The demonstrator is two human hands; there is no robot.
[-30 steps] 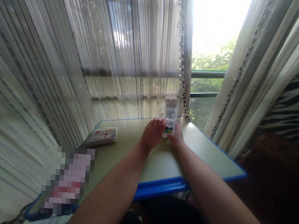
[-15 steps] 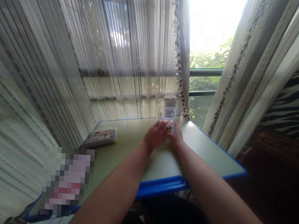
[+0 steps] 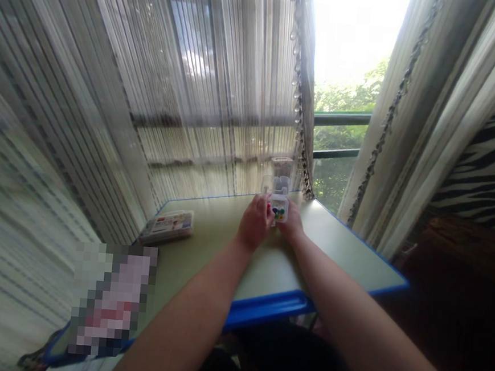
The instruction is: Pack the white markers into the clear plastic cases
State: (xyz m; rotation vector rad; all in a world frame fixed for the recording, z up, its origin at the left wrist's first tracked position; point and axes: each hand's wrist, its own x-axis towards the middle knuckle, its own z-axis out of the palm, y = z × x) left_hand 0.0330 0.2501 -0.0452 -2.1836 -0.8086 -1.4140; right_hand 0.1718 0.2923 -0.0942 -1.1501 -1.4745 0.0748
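Observation:
A small clear plastic box (image 3: 284, 201) is near the far side of the table, its see-through lid (image 3: 276, 184) standing open behind it. Small round pieces (image 3: 279, 213) in blue, green and yellow lie inside. My right hand (image 3: 292, 222) grips the box along its right side, fingers partly hidden by it. Just left of the box, my left hand (image 3: 255, 221) is closed with a small red piece (image 3: 268, 206) at its fingertips. The red piece is too small to name exactly.
At the table's left lies a flat case (image 3: 167, 227) with a printed top. A pixelated pinkish item (image 3: 114, 301) lies at the near left. Another box (image 3: 282, 165) stands behind the open lid. String curtains (image 3: 220, 92) hang along the far edge, by a window.
My left hand has shifted left off the box, uncovering the coloured pieces inside. A red piece now shows at its fingertips. My right hand stays at the box's side.

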